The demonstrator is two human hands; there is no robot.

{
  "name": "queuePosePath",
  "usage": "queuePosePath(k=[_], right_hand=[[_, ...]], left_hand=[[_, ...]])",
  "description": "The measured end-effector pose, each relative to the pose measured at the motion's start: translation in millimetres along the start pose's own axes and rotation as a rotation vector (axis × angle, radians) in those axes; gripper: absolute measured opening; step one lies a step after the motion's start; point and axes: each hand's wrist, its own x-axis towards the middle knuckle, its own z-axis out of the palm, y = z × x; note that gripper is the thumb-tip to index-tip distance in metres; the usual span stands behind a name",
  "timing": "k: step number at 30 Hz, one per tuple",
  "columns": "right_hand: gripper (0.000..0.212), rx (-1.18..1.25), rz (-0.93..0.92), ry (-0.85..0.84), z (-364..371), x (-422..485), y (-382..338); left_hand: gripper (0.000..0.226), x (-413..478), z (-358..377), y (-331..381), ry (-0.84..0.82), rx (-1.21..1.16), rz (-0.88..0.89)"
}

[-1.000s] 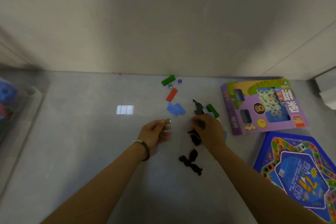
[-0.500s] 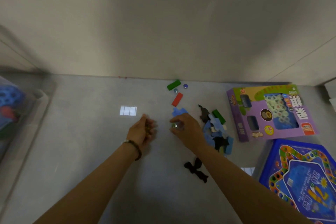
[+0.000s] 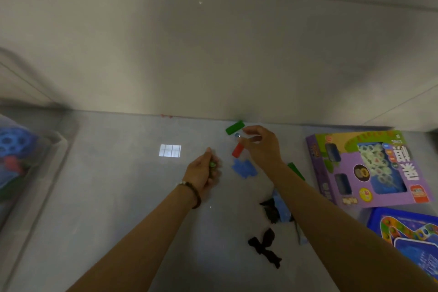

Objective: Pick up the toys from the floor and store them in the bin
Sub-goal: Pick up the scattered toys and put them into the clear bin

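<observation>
Grey floor (image 3: 118, 208), glossy, meeting a pale wall (image 3: 213, 54); toys scattered at centre and right.

1. Clear bin (image 3: 42, 187), far left edge. It holds a blue perforated toy (image 3: 11, 142) and something red beneath it; the rest is blurred.
2. Purple box (image 3: 369, 168), right, lying flat. Its window shows pale pieces inside.
3. Blue game board (image 3: 407, 239), flat, at the lower right, just below the box.
4. Green block (image 3: 234, 127), at the foot of the wall, long axis running lower left to upper right.
5. Red block (image 3: 237, 150), just below it, long axis steeper but leaning the same way, upper end under the right hand.
6. Marble (image 3: 237, 135), between the two blocks.
7. Blue puzzle piece (image 3: 244, 168), flat, below the red block.
8. Second green block (image 3: 296, 170), mostly hidden by the right forearm.
9. Black pieces (image 3: 264, 246), with more black and blue ones partly under that forearm.
10. Left hand (image 3: 203, 170), bracelet (image 3: 194, 194) at the wrist. Its fingers are clenched round small items, with a green marble (image 3: 213, 164) showing.
11. Right hand (image 3: 260, 147), above the red block, with curved fingers; whether they pinch anything cannot be told.
</observation>
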Motion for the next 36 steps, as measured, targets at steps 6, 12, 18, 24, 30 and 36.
queuePosePath(k=[6, 12, 18, 24, 30, 36], right_hand=[[0.018, -0.139, -0.024, -0.016, 24.2, 10.1, 1.0], [0.006, 0.651, 0.239, -0.004, 8.4, 16.8, -14.2], [0.022, 0.576, 0.373, 0.010, -12.7, 35.6, -1.5], [0.014, -0.076, 0.077, 0.103, 2.1, 36.5, 15.7], [0.023, 0.643, 0.518, -0.023, -7.3, 13.2, -22.5], [0.029, 0.820, 0.640, -0.393, 7.5, -55.8, -128.1]], left_hand=[[0.036, 15.0, -7.2, 7.7, 0.017, 0.057, 0.102], [0.037, 22.6, -8.2, 16.0, 0.050, 0.123, 0.150], [0.037, 25.3, -7.9, 17.9, 0.065, 0.149, 0.145], [0.036, 25.6, -10.8, 11.3, 0.105, 0.144, 0.138], [0.040, 13.6, -14.4, 26.4, 0.109, 0.174, 0.118], [0.042, -42.5, -61.2, 112.6, 0.065, 0.277, 0.261]])
